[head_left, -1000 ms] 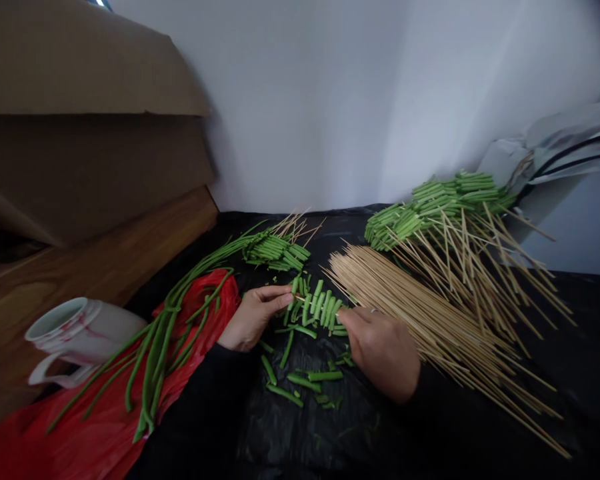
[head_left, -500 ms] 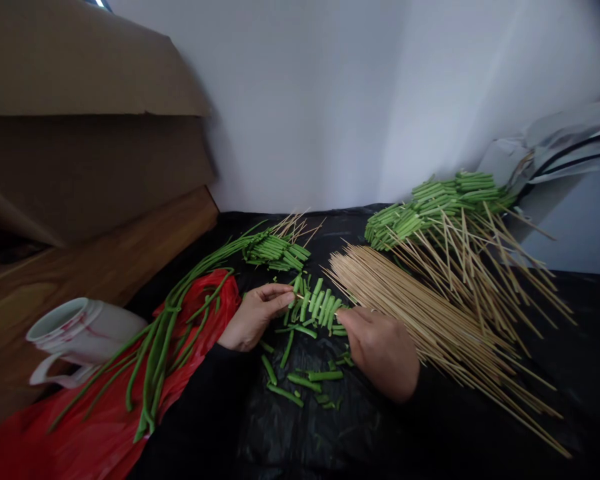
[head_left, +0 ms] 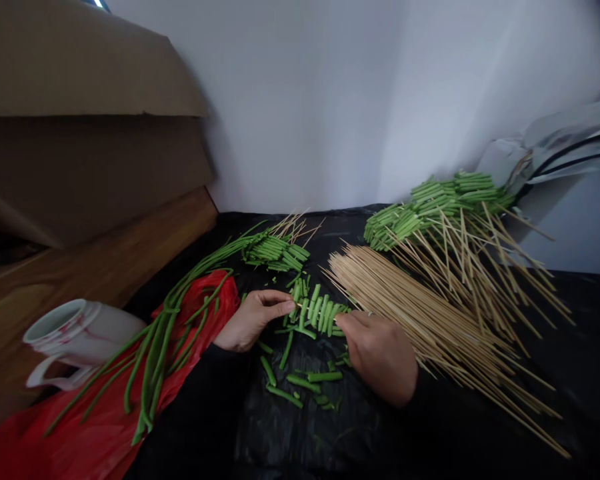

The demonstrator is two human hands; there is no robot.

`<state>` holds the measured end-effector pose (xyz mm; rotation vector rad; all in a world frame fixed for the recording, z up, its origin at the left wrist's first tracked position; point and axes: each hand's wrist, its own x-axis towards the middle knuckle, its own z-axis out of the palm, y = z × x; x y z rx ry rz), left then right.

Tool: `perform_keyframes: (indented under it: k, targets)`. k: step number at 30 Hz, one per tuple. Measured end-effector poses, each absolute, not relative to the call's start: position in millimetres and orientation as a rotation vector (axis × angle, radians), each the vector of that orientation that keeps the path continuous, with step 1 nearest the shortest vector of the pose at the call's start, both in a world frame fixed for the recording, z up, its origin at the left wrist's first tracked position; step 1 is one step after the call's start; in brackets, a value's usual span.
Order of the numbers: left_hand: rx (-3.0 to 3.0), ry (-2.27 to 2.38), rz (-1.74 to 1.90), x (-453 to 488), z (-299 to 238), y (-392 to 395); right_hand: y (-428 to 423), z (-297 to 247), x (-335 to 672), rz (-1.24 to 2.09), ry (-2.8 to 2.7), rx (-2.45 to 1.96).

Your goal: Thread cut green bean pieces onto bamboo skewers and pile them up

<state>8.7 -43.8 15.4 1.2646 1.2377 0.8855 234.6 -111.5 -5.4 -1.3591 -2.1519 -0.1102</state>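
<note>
Between my two hands is a bamboo skewer threaded with a row of cut green bean pieces (head_left: 321, 312). My left hand (head_left: 259, 317) pinches its left tip between thumb and fingers. Closed round the other end, my right hand (head_left: 380, 353) sits against the last pieces and hides most of the stick there. Loose bean pieces (head_left: 325, 377) are scattered on the black plastic sheet (head_left: 300, 447) below and just behind the skewer. Long uncut beans (head_left: 160, 347) lie over a red plastic bag (head_left: 75, 433) beside my left forearm.
A thick bundle of bare skewers (head_left: 430, 313) lies to the right. Filled bean skewers (head_left: 440, 200) are piled behind it, with a smaller pile (head_left: 275, 252) at the back middle. At left stand a white pitcher (head_left: 90, 333) and a cardboard box (head_left: 95, 147). A wall (head_left: 300, 107) closes the back.
Both hands and the skewer have shifted very slightly, the left hand a little lower at the tip. The grip of each hand looks the same.
</note>
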Motion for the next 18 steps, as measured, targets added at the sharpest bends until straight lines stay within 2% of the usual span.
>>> perform_keyframes:
  k: [12,15,18]
  targets:
    - [1.284,1.140,0.875,14,11,-45,-111,-2,233,-0.121,-2.135,-1.330]
    - [1.283,1.187,0.998,9,15,-42,-109,-2,237,-0.180,-2.090,-1.340]
    - [1.417,1.425,1.172,-2,17,-36,-106,-5,240,-0.234,-2.050,-1.365]
